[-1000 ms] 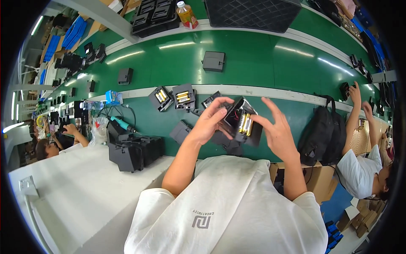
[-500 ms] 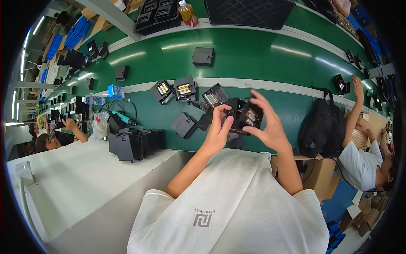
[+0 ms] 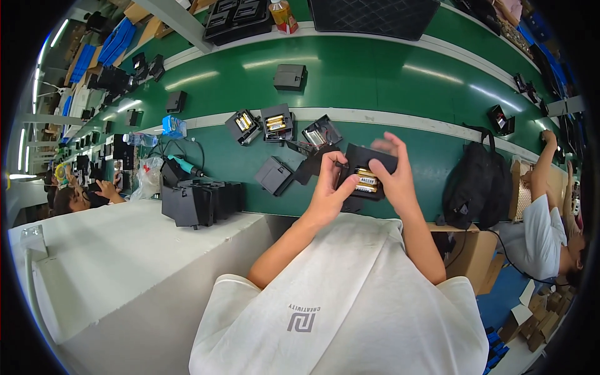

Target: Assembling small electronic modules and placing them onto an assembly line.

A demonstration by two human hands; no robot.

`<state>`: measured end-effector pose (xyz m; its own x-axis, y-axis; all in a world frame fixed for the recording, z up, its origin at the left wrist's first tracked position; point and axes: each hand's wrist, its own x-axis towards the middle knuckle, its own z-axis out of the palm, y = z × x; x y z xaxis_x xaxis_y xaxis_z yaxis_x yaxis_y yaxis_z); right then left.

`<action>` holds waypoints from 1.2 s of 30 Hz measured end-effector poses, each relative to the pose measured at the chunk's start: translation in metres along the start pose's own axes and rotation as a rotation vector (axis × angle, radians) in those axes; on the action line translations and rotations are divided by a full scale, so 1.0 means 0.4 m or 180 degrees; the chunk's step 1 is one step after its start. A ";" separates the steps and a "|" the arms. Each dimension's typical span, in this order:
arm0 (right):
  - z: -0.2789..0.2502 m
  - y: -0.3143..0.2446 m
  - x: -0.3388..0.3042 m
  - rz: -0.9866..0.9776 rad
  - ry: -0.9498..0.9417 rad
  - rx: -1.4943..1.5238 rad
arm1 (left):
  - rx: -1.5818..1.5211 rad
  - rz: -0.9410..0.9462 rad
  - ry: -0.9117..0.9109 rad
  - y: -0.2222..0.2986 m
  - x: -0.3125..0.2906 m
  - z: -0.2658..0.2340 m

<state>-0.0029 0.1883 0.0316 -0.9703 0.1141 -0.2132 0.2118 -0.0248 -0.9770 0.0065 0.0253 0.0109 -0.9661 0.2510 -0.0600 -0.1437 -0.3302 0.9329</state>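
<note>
Above the bench, left fingers grip a battery box; right fingers splay

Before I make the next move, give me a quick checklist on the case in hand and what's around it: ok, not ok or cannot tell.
1. Left hand gripping the black case: ok, thumb and fingers at its left side.
2. Right hand closed around the case: not ok, fingers raised and blurred, thumb near the batteries.
3. Gold batteries showing in the case: ok, side by side.
4. Every battery fully seated: cannot tell.
5. Teal tool clear of both hands: ok, off to the left.
</note>
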 end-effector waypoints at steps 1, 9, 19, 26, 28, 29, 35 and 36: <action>0.004 0.007 -0.004 0.0023 -0.0003 0.0001 | -0.0001 -0.0020 0.0011 -0.003 -0.004 -0.005; -0.018 0.172 0.033 -0.0054 -0.0331 -0.0833 | -0.0902 -0.0669 0.0733 -0.012 -0.021 -0.135; 0.060 0.311 0.053 -0.2191 -0.1190 -0.3608 | -0.0886 -0.0511 0.1592 -0.037 -0.029 -0.242; 0.075 0.332 0.057 -0.1155 -0.1391 -0.3039 | -0.0969 -0.0451 0.1462 -0.044 -0.053 -0.230; 0.071 0.219 0.032 -0.0953 -0.1021 -0.1987 | -0.1016 -0.0450 0.1456 -0.057 -0.064 -0.237; 0.069 0.159 0.020 -0.0834 -0.0835 -0.1463 | -0.0578 -0.0349 0.1404 -0.099 -0.070 -0.253; 0.097 0.022 -0.007 -0.3012 -0.1302 -0.2044 | -0.0543 -0.0885 0.0865 -0.086 -0.059 -0.143; 0.093 0.014 -0.007 -0.3011 -0.1299 -0.2052 | -0.0548 -0.0885 0.0858 -0.087 -0.057 -0.141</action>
<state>-0.0033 0.1508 0.0267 -0.7139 -0.5041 0.4861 -0.6932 0.4108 -0.5922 0.0215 -0.0202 -0.0402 -0.9038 0.1124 -0.4130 -0.4183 -0.4364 0.7966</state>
